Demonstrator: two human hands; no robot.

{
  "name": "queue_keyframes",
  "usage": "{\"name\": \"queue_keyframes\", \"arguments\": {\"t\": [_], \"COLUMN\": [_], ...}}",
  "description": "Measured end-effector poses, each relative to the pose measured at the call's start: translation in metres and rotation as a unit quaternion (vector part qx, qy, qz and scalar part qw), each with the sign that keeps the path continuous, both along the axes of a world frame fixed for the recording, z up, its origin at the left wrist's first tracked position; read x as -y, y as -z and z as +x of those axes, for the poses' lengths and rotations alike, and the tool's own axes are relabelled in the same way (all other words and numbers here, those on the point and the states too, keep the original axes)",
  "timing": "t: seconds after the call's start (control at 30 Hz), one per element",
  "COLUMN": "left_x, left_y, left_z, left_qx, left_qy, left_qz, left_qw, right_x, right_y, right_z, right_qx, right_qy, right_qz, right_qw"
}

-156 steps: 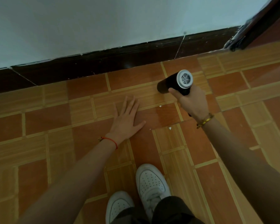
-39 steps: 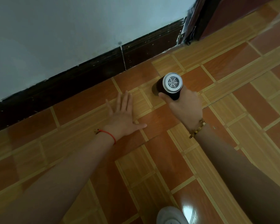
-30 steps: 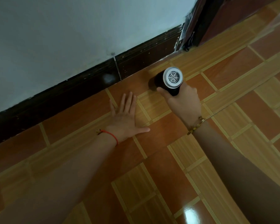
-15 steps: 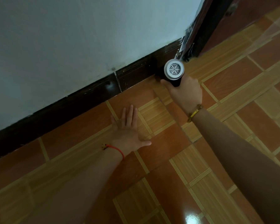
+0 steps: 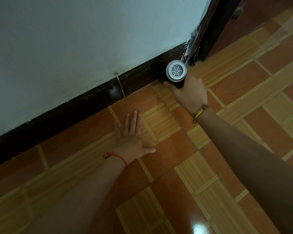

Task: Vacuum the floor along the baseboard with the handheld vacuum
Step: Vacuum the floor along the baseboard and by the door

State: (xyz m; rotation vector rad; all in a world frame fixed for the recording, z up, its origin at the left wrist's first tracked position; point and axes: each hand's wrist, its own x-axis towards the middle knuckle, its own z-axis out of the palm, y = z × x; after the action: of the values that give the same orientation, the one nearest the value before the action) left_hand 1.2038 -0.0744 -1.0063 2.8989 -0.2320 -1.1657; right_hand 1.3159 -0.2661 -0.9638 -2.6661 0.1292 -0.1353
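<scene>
Your right hand (image 5: 189,93) is wrapped around the black body of the handheld vacuum (image 5: 176,73), its grip closed on it with the thumb lying along the lower left side. The vacuum's round grey vented end faces up toward you, and its front end points away, down at the foot of the dark baseboard (image 5: 91,105). You cannot tell whether the nozzle touches the baseboard, because the body hides its tip. The vacuum sits near the right end of the baseboard, just beside the dark door frame (image 5: 208,31) that rises at the corner.

Your left hand (image 5: 132,137) lies flat on the floor (image 5: 243,81), palm down, its grip open and holding nothing; the fingers are together and point toward the baseboard, while the thumb sticks out to the right. It rests well short of the baseboard and apart from the vacuum, lower and to the left of your right hand.

A thin red string (image 5: 118,157) circles your left wrist, and a gold bracelet (image 5: 199,114) circles your right one. The floor is laid in orange-brown and striped tan tiles, with a bright glare spot near the bottom edge. Above the baseboard the pale wall (image 5: 74,39) shows small dark marks close to its lower edge.
</scene>
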Motion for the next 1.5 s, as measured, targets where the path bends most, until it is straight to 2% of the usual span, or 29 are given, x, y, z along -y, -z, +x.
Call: {"name": "queue_keyframes", "arguments": {"t": [0.27, 0.47, 0.67, 0.8, 1.0, 1.3, 1.5], "left_x": [-0.003, -0.01, -0.005, -0.006, -0.011, -0.011, 0.017], "left_y": [0.009, 0.019, 0.018, 0.009, -0.007, -0.015, -0.021], "left_z": [0.0, -0.01, -0.027, -0.044, -0.072, -0.101, -0.109], "left_qx": [0.016, 0.082, 0.165, 0.197, 0.161, 0.143, 0.15], "left_qy": [0.001, -0.019, -0.037, -0.018, -0.023, 0.006, 0.053], "left_qz": [-0.011, -0.058, -0.051, -0.064, -0.102, -0.092, -0.1], "left_qw": [1.0, 0.995, 0.984, 0.978, 0.981, 0.985, 0.982], "right_x": [0.02, -0.005, -0.044, -0.033, 0.0, 0.012, 0.056], "right_y": [-0.005, -0.007, -0.002, -0.003, -0.011, -0.013, -0.022], "right_z": [0.015, -0.005, -0.046, -0.063, -0.091, -0.177, -0.201], "right_qx": [0.019, -0.011, 0.008, -0.009, -0.027, -0.063, -0.082], "right_qy": [0.071, -0.022, -0.123, -0.08, -0.014, -0.067, 0.016], "right_qz": [0.005, 0.019, 0.04, 0.024, 0.01, 0.027, 0.008], "right_qw": [0.997, 1.0, 0.992, 0.996, 0.999, 0.995, 0.997]}}
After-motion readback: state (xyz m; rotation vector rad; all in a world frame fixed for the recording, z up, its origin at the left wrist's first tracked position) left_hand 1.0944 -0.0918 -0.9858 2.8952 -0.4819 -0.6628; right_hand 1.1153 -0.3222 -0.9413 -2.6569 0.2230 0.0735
